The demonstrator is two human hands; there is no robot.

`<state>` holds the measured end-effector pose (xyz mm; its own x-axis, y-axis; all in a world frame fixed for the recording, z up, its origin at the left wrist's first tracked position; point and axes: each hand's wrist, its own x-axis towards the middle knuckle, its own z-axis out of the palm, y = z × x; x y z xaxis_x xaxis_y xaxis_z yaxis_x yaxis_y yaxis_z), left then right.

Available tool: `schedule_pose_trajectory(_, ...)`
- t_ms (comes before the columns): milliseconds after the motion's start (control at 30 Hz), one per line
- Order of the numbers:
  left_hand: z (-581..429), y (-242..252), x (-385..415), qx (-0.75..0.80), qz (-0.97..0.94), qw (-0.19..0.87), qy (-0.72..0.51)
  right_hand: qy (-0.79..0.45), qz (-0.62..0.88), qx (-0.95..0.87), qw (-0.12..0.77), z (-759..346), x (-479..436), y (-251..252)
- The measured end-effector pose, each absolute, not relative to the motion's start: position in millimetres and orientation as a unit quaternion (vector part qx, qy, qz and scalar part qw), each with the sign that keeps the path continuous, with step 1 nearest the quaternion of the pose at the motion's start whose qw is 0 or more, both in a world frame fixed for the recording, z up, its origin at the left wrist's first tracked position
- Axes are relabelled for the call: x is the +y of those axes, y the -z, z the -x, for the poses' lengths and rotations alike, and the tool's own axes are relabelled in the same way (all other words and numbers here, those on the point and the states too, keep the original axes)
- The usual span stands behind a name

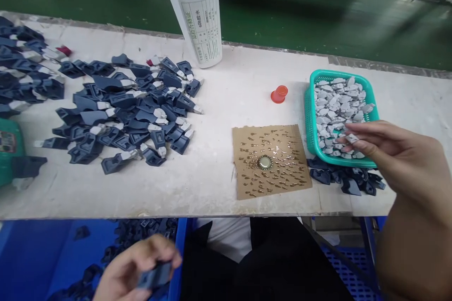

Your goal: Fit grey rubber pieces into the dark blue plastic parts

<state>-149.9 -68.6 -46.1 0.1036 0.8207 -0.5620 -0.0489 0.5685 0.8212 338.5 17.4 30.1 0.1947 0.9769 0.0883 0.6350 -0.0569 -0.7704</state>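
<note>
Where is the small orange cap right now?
In the head view, the orange cap sits on the white table, right of centre, between the white bottle and the green basket, behind the cardboard square.

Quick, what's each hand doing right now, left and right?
Left hand: closed on a dark blue part, below the table edge.
Right hand: fingers pinch a small grey piece over the teal basket.

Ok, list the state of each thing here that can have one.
White bottle: upright, uncapped.
Orange cap: off, lying on table.
Green basket: nearly full of grey pieces.
Cardboard square: flat, dotted with glue.
Right hand: pinching a grey piece.
Left hand: gripping a dark blue part.
</note>
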Motion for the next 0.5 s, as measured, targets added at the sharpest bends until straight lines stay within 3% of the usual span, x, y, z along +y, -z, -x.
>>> schedule_pose_trajectory(100, 79.3, 35.2, -36.1, 0.386, -0.333, 0.744, -0.432, -0.355, 0.628, -0.547, 0.425, -309.0, 10.8, -31.0)
schedule_pose_trajectory(200, 25.7, 29.3, -14.0, 0.279, -0.330, 0.785, -0.443, -0.447, 0.575, -0.509, 0.459, -286.7, 8.4, -30.4)
schedule_pose_trajectory(500, -26.6, 23.3, 2.0, 0.283, -0.255, 0.782, -0.493, -0.528, 0.546, -0.453, 0.468, -258.2, 7.2, -22.1)
